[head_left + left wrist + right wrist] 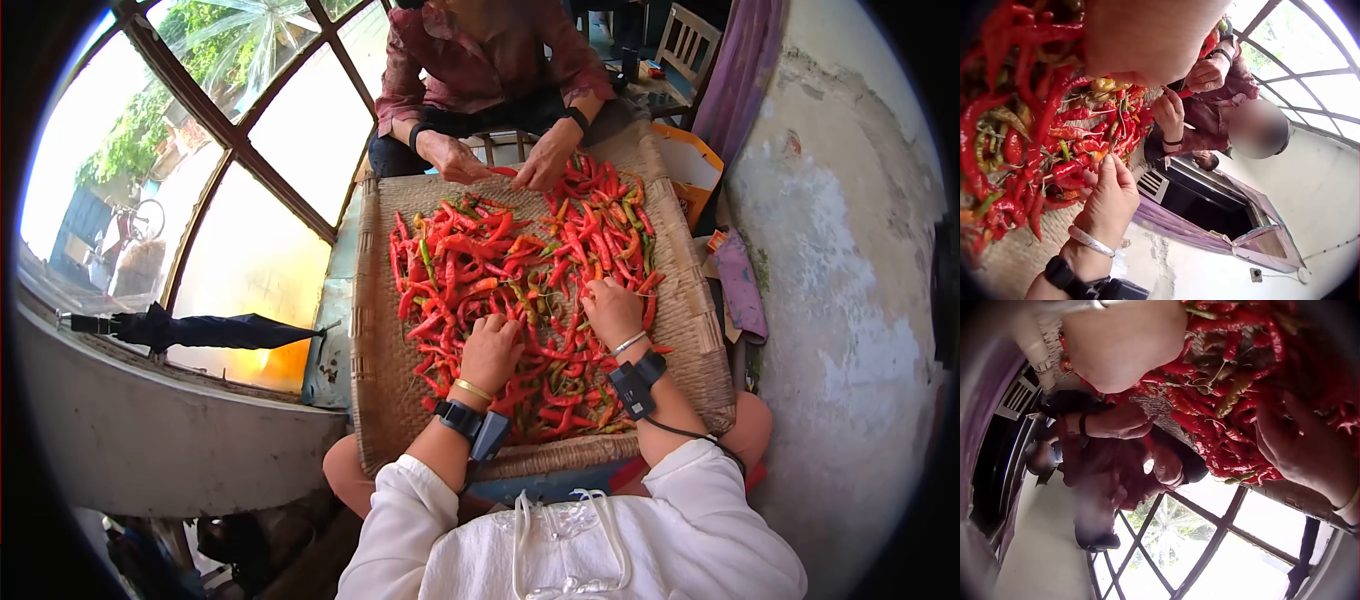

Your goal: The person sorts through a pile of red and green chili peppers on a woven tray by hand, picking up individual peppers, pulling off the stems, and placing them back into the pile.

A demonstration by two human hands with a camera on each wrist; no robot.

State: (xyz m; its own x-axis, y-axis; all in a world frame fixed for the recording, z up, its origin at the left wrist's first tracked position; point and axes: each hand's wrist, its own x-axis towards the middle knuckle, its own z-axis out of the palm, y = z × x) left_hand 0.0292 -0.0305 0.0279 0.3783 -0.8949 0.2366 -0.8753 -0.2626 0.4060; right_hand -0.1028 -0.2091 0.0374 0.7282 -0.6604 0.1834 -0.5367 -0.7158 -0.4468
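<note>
Many red chili peppers, some green or orange, lie over a woven tray. My left hand is low over the near left part of the pile; in the right wrist view this hand has thumb and fingers apart among peppers, its fingertips partly hidden. To the right, my right hand is at the pile. The left wrist view shows thumb and forefinger of this hand meeting in a pinch at the end of an orange pepper.
Across the tray sits a person in a dark red shirt, both hands at a red pepper over the far edge. A folded umbrella lies by the windows at left. A bare wall and an orange-edged box stand at right.
</note>
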